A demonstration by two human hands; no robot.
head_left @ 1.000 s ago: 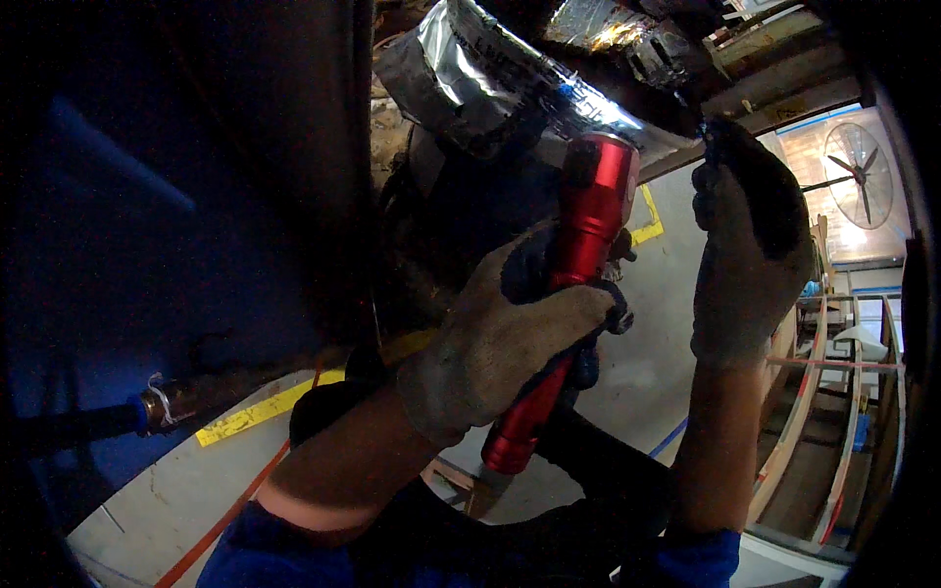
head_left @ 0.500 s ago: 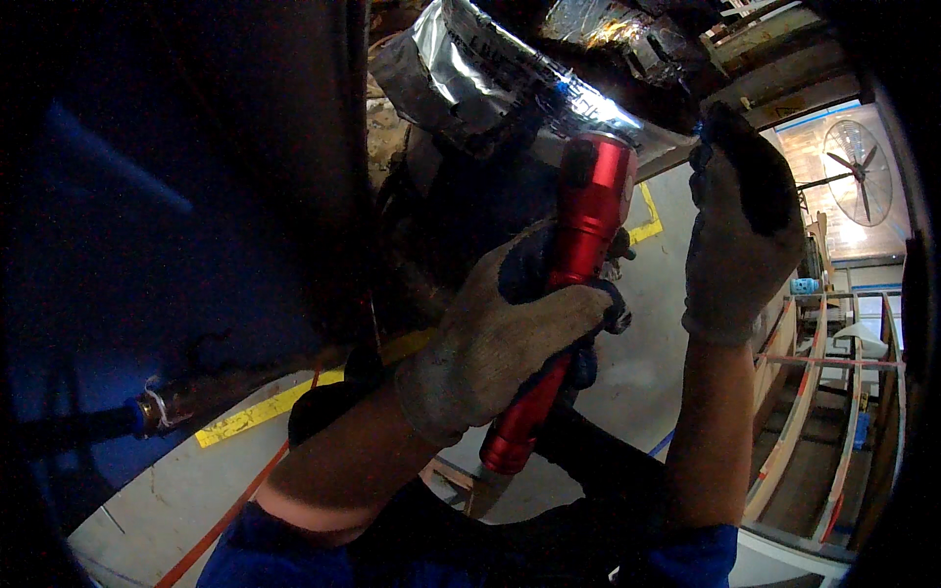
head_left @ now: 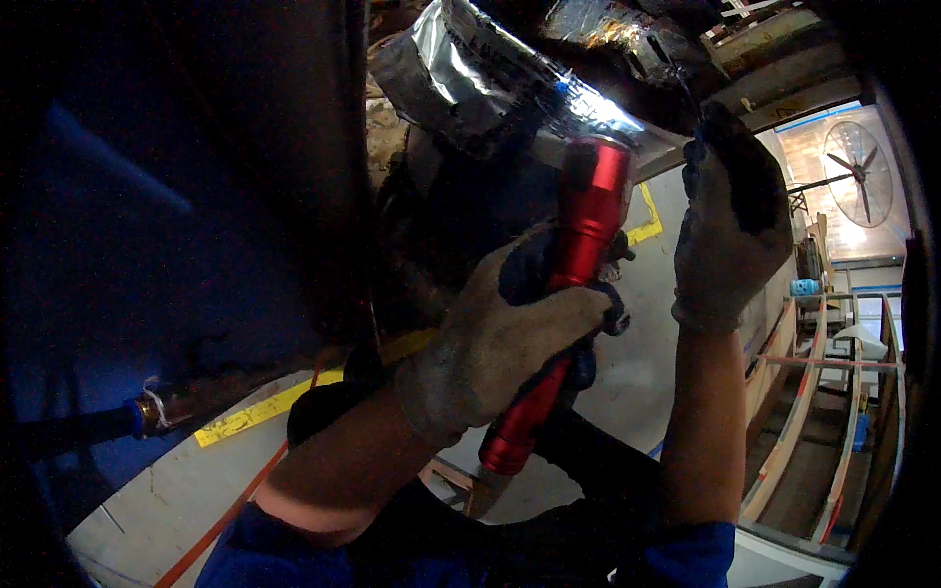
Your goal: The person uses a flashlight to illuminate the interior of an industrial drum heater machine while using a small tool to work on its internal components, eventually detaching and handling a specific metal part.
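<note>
My gloved left hand [head_left: 515,333] is wrapped round a red flashlight [head_left: 590,230], which slants up and to the right. Its lit head is close against a shiny foil-covered part [head_left: 461,73], where a bright white patch shows. My right hand [head_left: 735,216], in a grey glove with dark fingers, is raised to the right of the flashlight. Its fingers are closed, and a thin dark shape runs up from the fingertips toward a dark, partly foil-wrapped part [head_left: 622,44]. What exactly these fingers hold is too dark to make out.
A large dark blue surface [head_left: 147,245] fills the left side, with a pipe fitting [head_left: 147,414] low on it. Yellow tape [head_left: 265,410] marks the grey floor [head_left: 196,490] below. On the right are a curved slatted frame [head_left: 814,421] and a fan [head_left: 856,174].
My right hand has shifted slightly left and down, and the thin dark shape above its fingertips now shows. My left hand and the flashlight have hardly moved.
</note>
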